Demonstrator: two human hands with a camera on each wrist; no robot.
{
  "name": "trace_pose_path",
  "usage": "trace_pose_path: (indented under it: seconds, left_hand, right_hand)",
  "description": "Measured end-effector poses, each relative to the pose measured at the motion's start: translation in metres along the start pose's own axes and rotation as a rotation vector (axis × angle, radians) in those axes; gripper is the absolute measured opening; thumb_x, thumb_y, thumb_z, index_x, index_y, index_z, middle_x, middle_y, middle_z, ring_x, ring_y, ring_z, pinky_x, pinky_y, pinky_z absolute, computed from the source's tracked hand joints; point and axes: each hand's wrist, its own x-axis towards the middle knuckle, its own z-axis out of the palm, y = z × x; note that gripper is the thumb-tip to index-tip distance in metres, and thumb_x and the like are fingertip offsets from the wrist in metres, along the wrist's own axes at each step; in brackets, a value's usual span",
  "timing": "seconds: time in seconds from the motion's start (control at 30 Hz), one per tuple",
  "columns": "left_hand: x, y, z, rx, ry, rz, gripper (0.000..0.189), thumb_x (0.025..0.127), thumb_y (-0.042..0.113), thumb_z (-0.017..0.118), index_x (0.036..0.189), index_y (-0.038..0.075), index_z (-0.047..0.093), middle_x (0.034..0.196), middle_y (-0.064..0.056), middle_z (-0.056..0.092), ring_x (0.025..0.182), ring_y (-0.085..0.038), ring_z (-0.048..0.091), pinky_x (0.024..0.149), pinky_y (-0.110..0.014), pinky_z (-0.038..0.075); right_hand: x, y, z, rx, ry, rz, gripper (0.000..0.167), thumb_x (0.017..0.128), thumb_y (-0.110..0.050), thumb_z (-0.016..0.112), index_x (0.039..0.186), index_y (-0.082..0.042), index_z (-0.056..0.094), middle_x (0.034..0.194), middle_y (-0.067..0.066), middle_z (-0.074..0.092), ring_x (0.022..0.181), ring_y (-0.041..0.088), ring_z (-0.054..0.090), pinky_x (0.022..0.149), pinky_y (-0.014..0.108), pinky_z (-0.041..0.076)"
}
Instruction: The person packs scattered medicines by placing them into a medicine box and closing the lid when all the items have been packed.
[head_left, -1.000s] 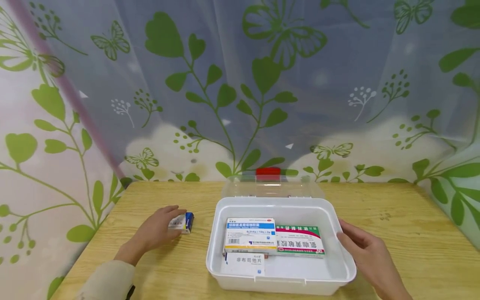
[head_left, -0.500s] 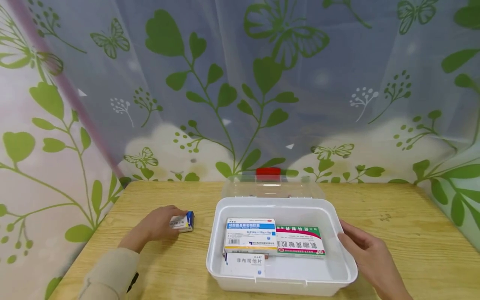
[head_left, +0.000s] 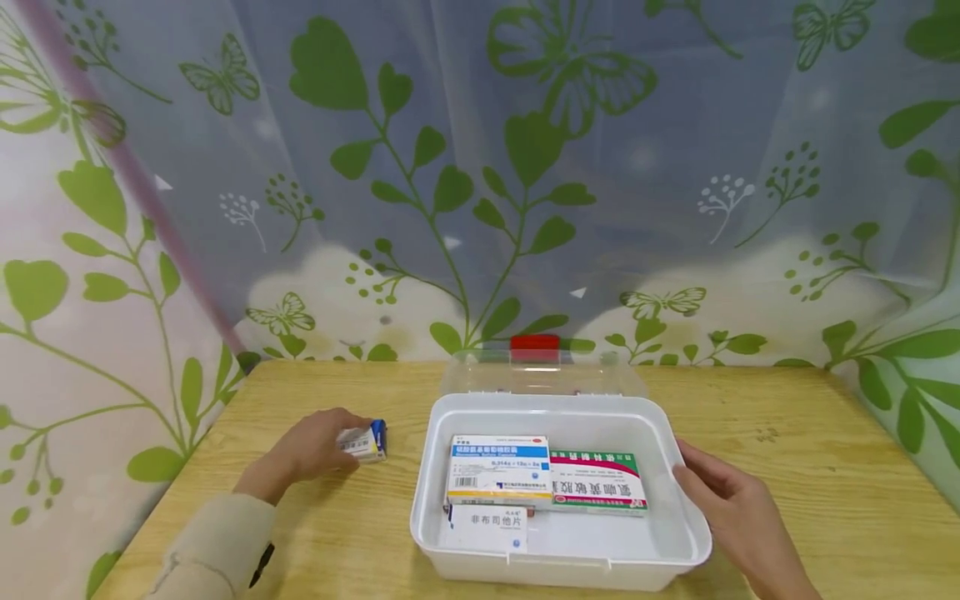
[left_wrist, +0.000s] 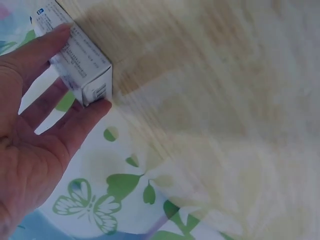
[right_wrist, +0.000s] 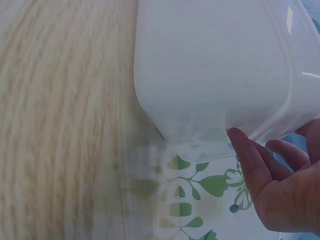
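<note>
In the head view, my left hand (head_left: 318, 450) is at a small white-and-blue medicine box (head_left: 363, 442) on the left of the table. The left wrist view shows the thumb along one printed face of that medicine box (left_wrist: 80, 55) and fingers at its other side, gripping it. My right hand (head_left: 738, 512) holds the right rim of a white plastic storage box (head_left: 600, 570), with fingertips against its outer wall in the right wrist view. Inside lie a blue-and-white medicine box (head_left: 498, 471), a green-and-red medicine box (head_left: 597, 483) and a small white medicine box (head_left: 489, 530).
The storage box's clear lid (head_left: 480, 373) hangs open at the back, with a red latch (head_left: 535, 347). A wooden table (head_left: 817, 442) carries everything. A curtain (head_left: 420, 208) printed with leaves and butterflies stands behind the table's back edge.
My left hand has shifted its hold on the small medicine box, the thumb now showing at its near side. The right hand and storage box stay almost where they were.
</note>
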Motion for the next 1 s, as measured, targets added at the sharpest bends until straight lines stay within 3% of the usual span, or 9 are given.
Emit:
trace_pose_path:
  seconds: [0.13, 0.27, 0.4, 0.5, 0.7, 0.83, 1.0]
  left_hand:
    - [-0.004, 0.002, 0.006, 0.043, 0.038, 0.022, 0.056, 0.077, 0.014, 0.075, 0.13, 0.005, 0.059, 0.12, -0.017, 0.059, 0.101, -0.034, 0.057, 0.082, -0.048, 0.049]
    - [-0.011, 0.007, 0.008, 0.07, 0.123, 0.035, 0.055, 0.08, 0.017, 0.076, 0.13, 0.004, 0.058, 0.119, -0.019, 0.058, 0.104, -0.039, 0.056, 0.085, -0.053, 0.049]
    - [-0.019, 0.017, 0.0, 0.055, 0.239, 0.055, 0.057, 0.08, 0.017, 0.078, 0.131, 0.004, 0.057, 0.119, -0.019, 0.058, 0.104, -0.039, 0.056, 0.085, -0.053, 0.049]
    - [-0.022, 0.027, -0.009, 0.044, 0.286, 0.092, 0.058, 0.081, 0.017, 0.078, 0.133, 0.004, 0.056, 0.119, -0.017, 0.058, 0.105, -0.037, 0.057, 0.084, -0.051, 0.05]
    - [-0.027, 0.054, -0.028, 0.055, 0.315, 0.132, 0.058, 0.082, 0.022, 0.077, 0.135, 0.009, 0.055, 0.122, -0.012, 0.058, 0.105, -0.031, 0.057, 0.079, -0.046, 0.051]
    - [-0.032, 0.081, -0.041, 0.058, 0.348, 0.153, 0.058, 0.082, 0.026, 0.077, 0.134, 0.012, 0.057, 0.122, -0.01, 0.059, 0.102, -0.027, 0.058, 0.076, -0.041, 0.052]
    - [-0.036, 0.116, -0.053, 0.061, 0.38, 0.268, 0.058, 0.08, 0.026, 0.079, 0.132, 0.012, 0.059, 0.122, -0.007, 0.059, 0.105, -0.024, 0.058, 0.079, -0.04, 0.053]
  right_hand:
    - [-0.001, 0.001, 0.0, 0.003, 0.001, 0.0, 0.064, 0.092, -0.046, 0.06, 0.143, -0.01, 0.046, 0.138, 0.014, 0.049, 0.095, -0.01, 0.053, 0.074, 0.021, 0.054]
    - [-0.001, 0.001, 0.001, 0.003, 0.008, -0.001, 0.065, 0.091, -0.047, 0.061, 0.142, -0.011, 0.047, 0.137, 0.014, 0.05, 0.094, -0.01, 0.053, 0.074, 0.02, 0.053]
    - [-0.002, 0.001, 0.002, 0.005, 0.016, -0.024, 0.063, 0.091, -0.045, 0.061, 0.141, -0.009, 0.048, 0.136, 0.014, 0.051, 0.094, -0.01, 0.054, 0.074, 0.019, 0.053]
    - [-0.002, 0.002, 0.002, -0.002, 0.016, -0.025, 0.063, 0.092, -0.045, 0.061, 0.141, -0.009, 0.048, 0.136, 0.014, 0.051, 0.094, -0.01, 0.053, 0.073, 0.02, 0.053]
    - [-0.002, 0.001, 0.001, -0.017, 0.006, -0.008, 0.065, 0.091, -0.048, 0.06, 0.143, -0.011, 0.046, 0.138, 0.014, 0.049, 0.1, -0.002, 0.056, 0.073, 0.021, 0.054]
    - [-0.001, 0.0, 0.001, -0.016, -0.005, 0.005, 0.066, 0.091, -0.049, 0.059, 0.144, -0.011, 0.044, 0.139, 0.014, 0.048, 0.104, 0.005, 0.056, 0.073, 0.021, 0.054]
    - [-0.001, 0.002, 0.001, 0.011, -0.009, 0.014, 0.066, 0.092, -0.048, 0.06, 0.144, -0.01, 0.044, 0.139, 0.015, 0.047, 0.099, 0.0, 0.057, 0.073, 0.023, 0.055]
